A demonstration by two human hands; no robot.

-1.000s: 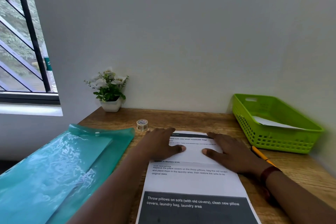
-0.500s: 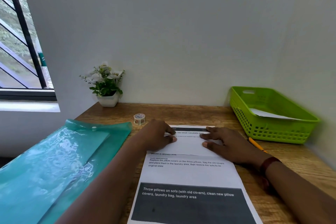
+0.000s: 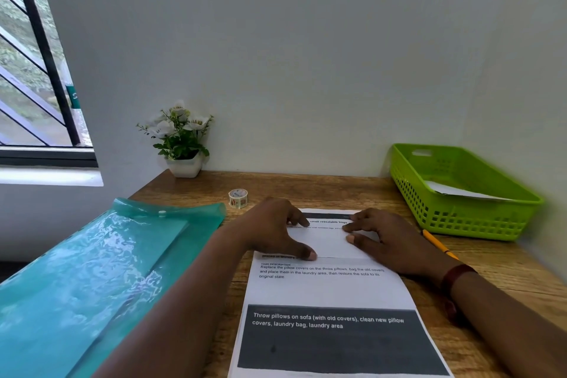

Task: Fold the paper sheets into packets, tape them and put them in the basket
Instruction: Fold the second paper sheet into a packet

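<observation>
A printed paper sheet (image 3: pixel 331 288) is laid flat on the wooden desk (image 3: pixel 506 273), long axis running away from the viewer, dark printed band at the near end. Its far end is folded back toward the viewer into a white flap (image 3: pixel 329 241), and both hands are pressed on that flap. The left hand (image 3: pixel 273 228) is spread open, nothing gripped: thumb tip is set on the flap's near edge, fingers are laid near the far fold. The right hand (image 3: pixel 389 241) is likewise open and flat, fingertips pointed left across the flap, thumb laid on the white area; a dark red band (image 3: pixel 457 275) is worn at that wrist. A green basket (image 3: pixel 460 218) is placed at the far right of the desk against the wall, with a white folded paper (image 3: pixel 454 190) already lying inside it. A yellow pencil (image 3: pixel 438 244) is seen on the desk between the basket and the right wrist, partly hidden by the hand. A small tape roll (image 3: pixel 238 198) is stood on the desk just beyond the left hand, apart from it. A teal plastic folder (image 3: pixel 101 273) is spread at the left, overhanging the desk's left edge. A white pot of flowers (image 3: pixel 181 144) is set in the far left corner against the wall, beside a barred window (image 3: pixel 33 70).
</observation>
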